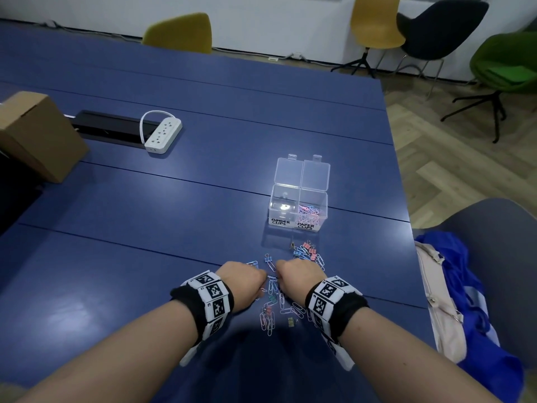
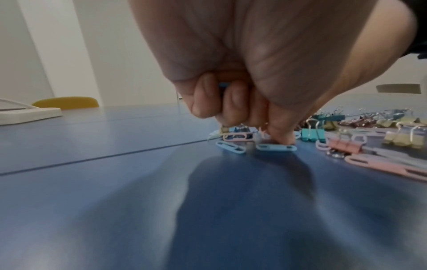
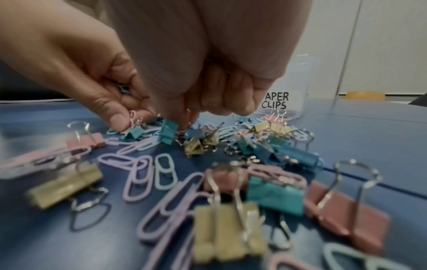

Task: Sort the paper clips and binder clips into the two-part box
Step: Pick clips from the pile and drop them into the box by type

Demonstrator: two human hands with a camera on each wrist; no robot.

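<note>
We see pastel paper clips [image 1: 271, 317] and binder clips [image 1: 308, 248] scattered just before the open, clear two-part box [image 1: 298, 209], its right part holding paper clips.

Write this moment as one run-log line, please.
left hand: grips blue clip | right hand: fingers at clip pile | box: paper-clip side part filled

Noted bare blue table [image 1: 174, 216] left of and beyond the scattered clips [image 1: 305, 253]; open-lidded box [image 1: 297, 209] just behind them, bag [image 1: 441, 301] crowding the right edge.

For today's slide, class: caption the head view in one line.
Both hands, left hand and right hand, pick through mixed clips before the two-part box.
</note>
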